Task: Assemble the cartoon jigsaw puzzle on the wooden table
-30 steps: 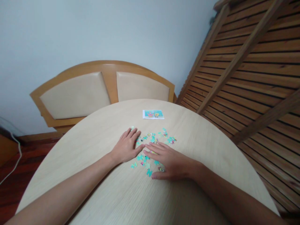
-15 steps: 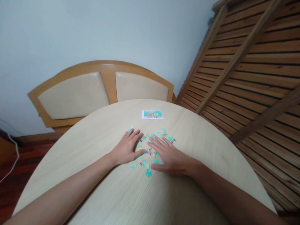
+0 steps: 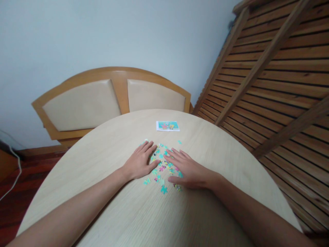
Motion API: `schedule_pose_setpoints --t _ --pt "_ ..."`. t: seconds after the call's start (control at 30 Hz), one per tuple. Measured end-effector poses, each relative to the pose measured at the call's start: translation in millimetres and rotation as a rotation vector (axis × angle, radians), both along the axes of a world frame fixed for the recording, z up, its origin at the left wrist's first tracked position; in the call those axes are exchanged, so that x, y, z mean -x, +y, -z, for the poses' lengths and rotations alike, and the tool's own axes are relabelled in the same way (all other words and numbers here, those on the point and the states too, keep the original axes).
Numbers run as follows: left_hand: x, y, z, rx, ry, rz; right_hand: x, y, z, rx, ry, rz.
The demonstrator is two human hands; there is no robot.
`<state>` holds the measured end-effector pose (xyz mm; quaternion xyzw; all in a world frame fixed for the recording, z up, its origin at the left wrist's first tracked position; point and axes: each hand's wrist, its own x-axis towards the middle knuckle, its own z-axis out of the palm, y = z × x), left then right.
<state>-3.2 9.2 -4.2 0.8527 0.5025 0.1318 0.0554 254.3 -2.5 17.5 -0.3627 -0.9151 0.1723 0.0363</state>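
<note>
Loose jigsaw puzzle pieces (image 3: 163, 189), mostly turquoise with some pink and yellow, lie scattered on the round wooden table (image 3: 108, 212). My left hand (image 3: 141, 161) rests palm down at the left side of the pieces, fingers spread and thumb pointing toward the middle. My right hand (image 3: 189, 169) lies flat at the right side, its fingers stretched over some of the pieces. Part of the pile is hidden under both hands. Farther back is a small printed picture card (image 3: 168, 126) with pink and yellow cartoon figures on turquoise.
Behind the table stands a wooden headboard (image 3: 119, 85) with cream padded panels against a pale wall (image 3: 115, 31). A slatted wooden frame (image 3: 272, 75) leans at the right. A white cable (image 3: 18, 168) hangs at the far left above the dark red floor.
My right hand has swept slightly, and pieces that lay beyond its fingertips are now gathered closer to the middle. One turquoise piece stays apart at the back. My left hand has barely moved.
</note>
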Motion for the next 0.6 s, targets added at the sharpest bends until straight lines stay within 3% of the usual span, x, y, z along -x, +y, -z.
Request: schedule_pose_setpoints --t 0.17,0.27,0.47,0.6 --pt "2.2 2.8 5.2 -0.018 -0.018 -0.015 17.6 -25.1 -0.5 -0.006 -0.01 -0.055" --pt "1.7 5.6 5.7 0.012 -0.018 0.017 29.9 -33.1 6.0 -0.031 -0.001 0.002" --pt "2.1 1.0 -5.0 -0.014 -0.071 0.024 30.5 -10.8 14.4 -0.093 -0.022 0.213" --pt "14.7 -10.6 -10.7 0.073 0.046 0.145 13.5 8.8 18.2 -0.147 -0.029 0.304"
